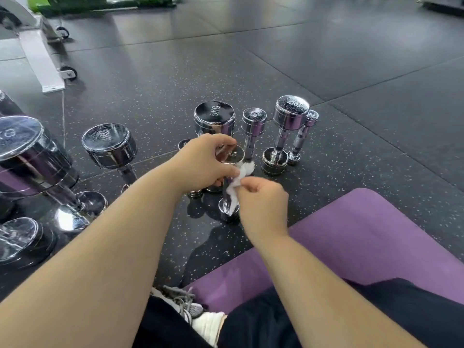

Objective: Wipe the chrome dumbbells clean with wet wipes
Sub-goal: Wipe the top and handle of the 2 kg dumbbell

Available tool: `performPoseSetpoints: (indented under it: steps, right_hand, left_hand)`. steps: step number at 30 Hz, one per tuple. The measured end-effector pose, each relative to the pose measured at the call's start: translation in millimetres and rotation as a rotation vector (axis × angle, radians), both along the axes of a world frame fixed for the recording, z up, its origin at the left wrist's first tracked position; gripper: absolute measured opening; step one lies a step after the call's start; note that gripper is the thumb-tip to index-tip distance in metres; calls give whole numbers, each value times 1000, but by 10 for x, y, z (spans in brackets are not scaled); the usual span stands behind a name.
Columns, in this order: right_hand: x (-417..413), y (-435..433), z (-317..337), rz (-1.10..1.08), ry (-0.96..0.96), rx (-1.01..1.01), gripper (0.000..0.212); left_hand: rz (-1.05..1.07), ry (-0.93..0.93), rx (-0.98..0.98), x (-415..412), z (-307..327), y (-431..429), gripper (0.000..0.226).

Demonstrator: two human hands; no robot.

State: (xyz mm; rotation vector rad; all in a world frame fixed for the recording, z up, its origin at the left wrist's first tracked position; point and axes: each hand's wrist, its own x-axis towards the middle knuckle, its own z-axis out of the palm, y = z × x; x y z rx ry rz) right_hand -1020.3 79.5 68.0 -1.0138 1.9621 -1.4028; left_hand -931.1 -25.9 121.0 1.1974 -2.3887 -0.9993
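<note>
One wipe (243,172) pinched in right hand (262,204) against dumbbell (234,154).

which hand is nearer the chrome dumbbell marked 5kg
Left. The left hand is in front of the chrome dumbbell marked 5KG; the right hand, pinching the white wet wipe, is nearer the person.

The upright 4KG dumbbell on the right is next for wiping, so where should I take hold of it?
Take the 4KG dumbbell by the narrow grip between its heads, from the near side: it stands upright, and smaller dumbbells stand close on both sides.
</note>
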Motion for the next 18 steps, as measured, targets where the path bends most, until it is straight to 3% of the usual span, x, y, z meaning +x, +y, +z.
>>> performPoseSetpoints:
  steps: [3, 6, 9, 13, 18]
  right_hand:
    - [161, -21, -6, 12, 84, -8, 34]
    - [76, -103, 61, -95, -17, -65, 21]
    - [-60, -120, 54, -115, -187, -75, 20]
    - [-149, -183, 30, -238, -262, -77, 10]
    - [-249, -279, 140, -222, -355, -153, 24]
  left_hand:
    - [112, -107, -180, -69, -49, 48, 60]
    - [145, -80, -198, -71, -76, 57, 46]
    - [56, 37, -88, -80, -121, 31, 32]
    - [5, 100, 21, -177, -138, 41, 42]
    - [54, 153, 70, -168, -177, 4, 39]
